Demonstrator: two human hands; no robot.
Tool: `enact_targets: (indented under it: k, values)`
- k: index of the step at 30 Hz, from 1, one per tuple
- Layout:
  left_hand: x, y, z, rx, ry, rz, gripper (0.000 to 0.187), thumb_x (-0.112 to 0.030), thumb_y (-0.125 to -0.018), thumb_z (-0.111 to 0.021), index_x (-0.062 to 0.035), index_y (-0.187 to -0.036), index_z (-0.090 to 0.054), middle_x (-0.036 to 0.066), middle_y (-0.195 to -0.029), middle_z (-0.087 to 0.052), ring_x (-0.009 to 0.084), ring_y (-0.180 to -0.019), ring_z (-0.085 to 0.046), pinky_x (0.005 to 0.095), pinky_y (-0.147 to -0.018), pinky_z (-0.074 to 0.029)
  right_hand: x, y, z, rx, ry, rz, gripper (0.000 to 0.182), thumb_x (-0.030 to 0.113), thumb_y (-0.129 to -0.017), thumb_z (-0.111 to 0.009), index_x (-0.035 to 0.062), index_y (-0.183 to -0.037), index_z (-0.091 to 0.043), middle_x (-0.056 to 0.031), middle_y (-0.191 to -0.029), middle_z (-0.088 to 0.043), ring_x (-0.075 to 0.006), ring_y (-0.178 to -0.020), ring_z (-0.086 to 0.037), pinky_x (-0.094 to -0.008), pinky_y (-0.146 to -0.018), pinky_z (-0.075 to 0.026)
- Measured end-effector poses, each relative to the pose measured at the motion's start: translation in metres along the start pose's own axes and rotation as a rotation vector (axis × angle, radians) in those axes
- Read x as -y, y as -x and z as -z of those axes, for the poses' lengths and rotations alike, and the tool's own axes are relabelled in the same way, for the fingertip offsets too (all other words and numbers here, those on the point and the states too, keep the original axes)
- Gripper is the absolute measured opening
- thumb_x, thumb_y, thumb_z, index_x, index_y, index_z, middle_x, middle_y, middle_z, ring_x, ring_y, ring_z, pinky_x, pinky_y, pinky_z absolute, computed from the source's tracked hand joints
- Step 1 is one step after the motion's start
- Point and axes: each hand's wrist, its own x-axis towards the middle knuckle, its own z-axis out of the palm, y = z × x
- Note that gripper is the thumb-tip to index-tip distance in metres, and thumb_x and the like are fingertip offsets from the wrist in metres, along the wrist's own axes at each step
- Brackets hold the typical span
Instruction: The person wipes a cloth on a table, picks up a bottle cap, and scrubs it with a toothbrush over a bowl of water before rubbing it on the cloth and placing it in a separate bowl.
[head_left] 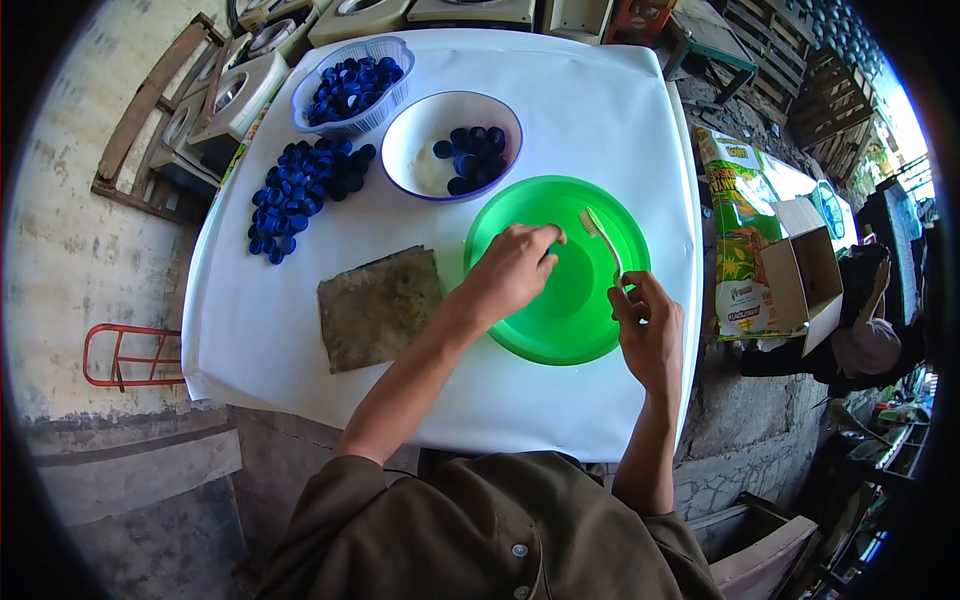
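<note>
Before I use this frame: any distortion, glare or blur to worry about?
Head view: strong fisheye, black corners, white tabletop edges bowed; head view: blown-out daylight at upper right, dark patches below it; head view: left hand, right hand and toothbrush readable, no obvious motion blur.

On my feed, the right hand [650, 325] holds a toothbrush [606, 246] over the green plastic basin [555, 325]; the left hand [512, 268] curls above the basin's left side, its grip unclear to me. Beyond the basin, leftward, I see a bowl [408, 145], a slatted basket [372, 120] and piled blue bottle caps [300, 195].
</note>
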Motion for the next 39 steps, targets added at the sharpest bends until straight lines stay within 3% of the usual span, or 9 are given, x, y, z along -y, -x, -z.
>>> enact_targets:
  k: [7,11,15,18,20,22,29,34,39]
  values:
    - [-0.033,-0.001,0.026,-0.294,0.142,-0.135,0.033,0.003,-0.085,-0.069,-0.0014,-0.118,-0.065,0.019,-0.128,-0.06,0.0362,-0.116,-0.062,0.0426,-0.097,-0.051,-0.001,0.0,0.005,-0.022,0.031,-0.034,0.018,0.011,-0.094,-0.068,-0.0041,-0.103,-0.063,-0.0132,-0.071,-0.067,-0.0179,-0.059,-0.064,-0.0324,-0.056,-0.049]
    - [-0.05,-0.005,0.049,-0.533,0.076,-0.425,0.024,0.002,-0.085,-0.072,-0.0019,-0.108,-0.069,0.017,-0.122,-0.062,0.0298,-0.111,-0.067,0.0393,-0.094,-0.055,-0.001,0.001,0.005,-0.027,0.023,-0.038,0.019,0.011,-0.094,-0.068,-0.0046,-0.104,-0.063,-0.013,-0.072,-0.067,-0.0172,-0.059,-0.064,-0.0322,-0.057,-0.049]
    - [-0.048,-0.002,0.04,-0.704,0.34,-0.459,0.018,0.001,-0.082,-0.078,-0.0038,-0.097,-0.069,0.013,-0.107,-0.065,0.0257,-0.102,-0.07,0.0375,-0.088,-0.057,0.001,0.0,0.005,-0.019,0.009,-0.047,0.019,0.011,-0.094,-0.068,-0.0049,-0.104,-0.063,-0.0128,-0.072,-0.067,-0.0172,-0.06,-0.064,-0.0321,-0.057,-0.049]
    - [-0.031,0.0,0.016,-0.67,0.226,-0.381,0.017,0.001,-0.082,-0.078,-0.0022,-0.094,-0.067,0.012,-0.101,-0.062,0.0255,-0.095,-0.069,0.0373,-0.081,-0.056,0.001,-0.001,0.005,-0.006,0.0,-0.057,0.019,0.011,-0.094,-0.068,-0.0048,-0.105,-0.063,-0.0127,-0.072,-0.067,-0.0173,-0.06,-0.064,-0.0322,-0.057,-0.049]
    - [-0.012,0.011,-0.009,-0.256,0.09,-0.002,0.018,0.001,-0.079,-0.078,-0.0005,-0.091,-0.064,0.013,-0.097,-0.058,0.0298,-0.088,-0.063,0.0394,-0.076,-0.051,0.0,-0.001,0.004,0.01,-0.006,-0.081,0.019,0.01,-0.094,-0.068,-0.0047,-0.104,-0.063,-0.0127,-0.072,-0.067,-0.0174,-0.06,-0.064,-0.0322,-0.057,-0.049]
    - [-0.012,0.014,-0.013,-0.197,0.12,0.093,0.017,0.002,-0.08,-0.077,-0.0004,-0.091,-0.064,0.012,-0.095,-0.056,0.0297,-0.089,-0.063,0.0401,-0.077,-0.051,0.0,-0.002,0.004,0.021,-0.003,-0.085,0.019,0.01,-0.094,-0.069,-0.0047,-0.104,-0.063,-0.0128,-0.072,-0.067,-0.0175,-0.06,-0.064,-0.0323,-0.057,-0.049]
    - [-0.023,0.003,0.013,-0.882,0.339,-0.401,0.021,0.005,-0.084,-0.071,0.0001,-0.101,-0.062,0.018,-0.11,-0.054,0.0335,-0.096,-0.065,0.0405,-0.083,-0.055,0.001,-0.001,0.003,0.011,-0.019,-0.104,0.019,0.009,-0.094,-0.069,-0.0047,-0.105,-0.063,-0.0119,-0.072,-0.067,-0.0157,-0.061,-0.065,-0.0304,-0.057,-0.049]
    - [-0.012,0.022,-0.028,-0.295,0.192,0.017,0.032,0.001,-0.087,-0.069,-0.0018,-0.118,-0.06,0.017,-0.123,-0.055,0.0338,-0.106,-0.062,0.0435,-0.091,-0.052,-0.005,-0.004,0.001,0.051,-0.03,-0.098,0.018,0.006,-0.094,-0.068,-0.004,-0.107,-0.064,-0.0113,-0.074,-0.067,-0.0153,-0.066,-0.068,-0.0293,-0.059,-0.05]
    - [-0.017,0.036,0.0,-0.541,0.228,-0.047,0.034,-0.002,-0.087,-0.074,-0.004,-0.118,-0.062,0.013,-0.116,-0.059,0.0284,-0.105,-0.065,0.0385,-0.083,-0.057,-0.014,-0.003,0.003,0.078,-0.007,-0.12,0.018,0.008,-0.096,-0.066,-0.0019,-0.111,-0.064,-0.0078,-0.074,-0.065,-0.0116,-0.063,-0.063,-0.0281,-0.055,-0.046]
